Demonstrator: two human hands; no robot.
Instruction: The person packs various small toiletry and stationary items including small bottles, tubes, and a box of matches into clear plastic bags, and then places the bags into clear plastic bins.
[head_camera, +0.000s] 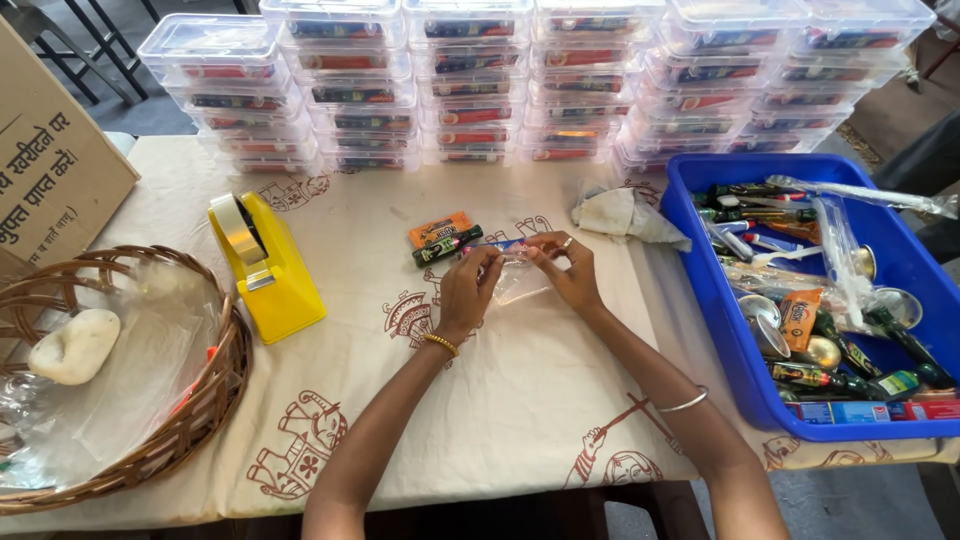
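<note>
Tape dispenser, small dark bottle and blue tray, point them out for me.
tape dispenser (272, 280), head view, on its yellow body.
small dark bottle (447, 246), head view, on its middle, beside the orange sachet.
blue tray (712, 318), head view, on its left wall.

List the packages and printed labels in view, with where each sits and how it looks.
Cardboard box: far left, brown, dark print.
Clear plastic boxes: stacked along the table's far edge, colourful contents.
Orange sachet: centre, flat, beside a small dark bottle.
Clear pouch: held by left hand and right hand.
Blue tray: right, bottles and sachets inside.
</note>
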